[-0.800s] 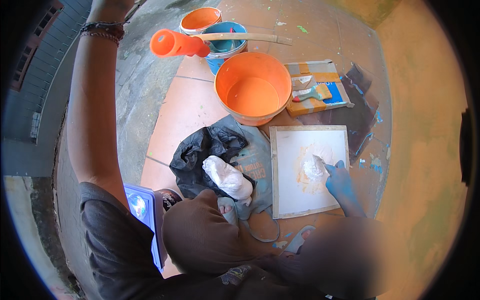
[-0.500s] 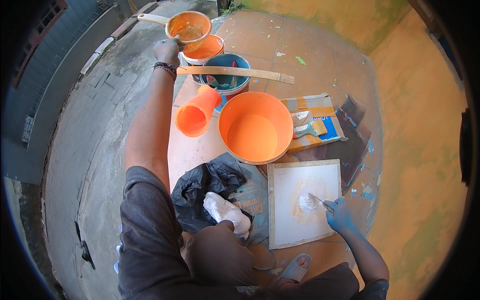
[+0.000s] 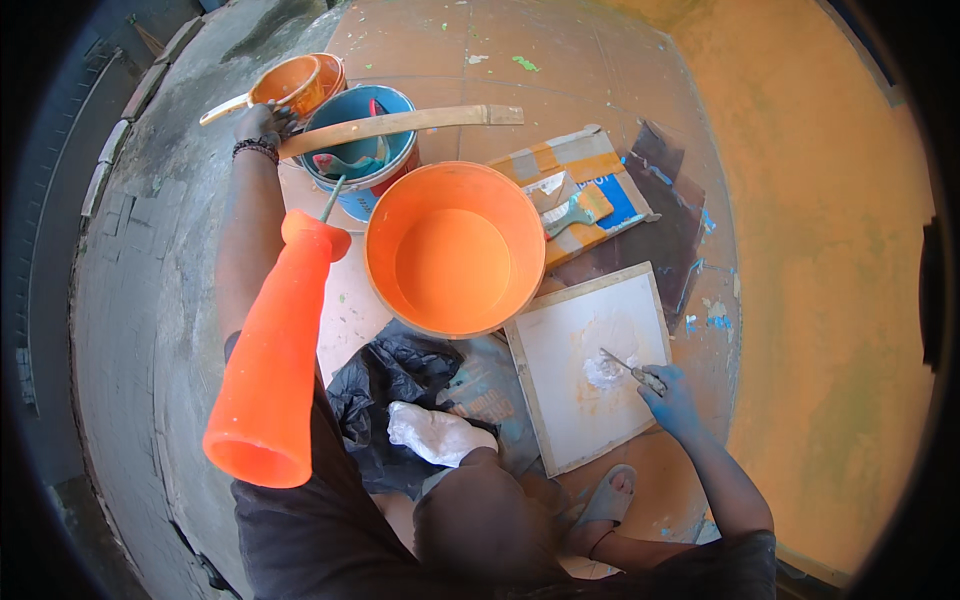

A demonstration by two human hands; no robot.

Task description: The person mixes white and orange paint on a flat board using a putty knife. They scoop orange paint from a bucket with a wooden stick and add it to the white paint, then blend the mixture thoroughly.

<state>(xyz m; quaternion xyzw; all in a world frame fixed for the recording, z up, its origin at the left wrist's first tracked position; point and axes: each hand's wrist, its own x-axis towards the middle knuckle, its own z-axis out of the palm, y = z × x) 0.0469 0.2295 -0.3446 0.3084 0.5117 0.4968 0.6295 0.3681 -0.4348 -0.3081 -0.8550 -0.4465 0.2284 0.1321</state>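
Observation:
At the far left, my left hand (image 3: 263,124) has its fingers at the near rim of an orange-stained, long-handled pan (image 3: 288,84) with a pale handle. The pan overlaps an orange-stained bucket behind it. My right hand (image 3: 670,400), coated in blue, grips a slim metal-bladed tool (image 3: 632,370). Its tip is at a white powder heap (image 3: 604,368) on a square white board (image 3: 558,420) with beige edges. Left of the board, a white plastic bag (image 3: 440,432) lies on a black plastic bag (image 3: 385,365).
A large tub (image 3: 455,320) of orange paint stands mid-scene. A wooden stick (image 3: 410,122) spans a blue-lined bucket (image 3: 398,160). An orange hollow handle (image 3: 265,350) on a metal rod rises before my left arm. A brush (image 3: 580,208) lies on taped cardboard (image 3: 600,155). A yellow wall borders the right.
My view has shifted. The pan has moved nearer and left off the bucket along with my left hand. The metal-bladed tool is angled differently in my right hand.

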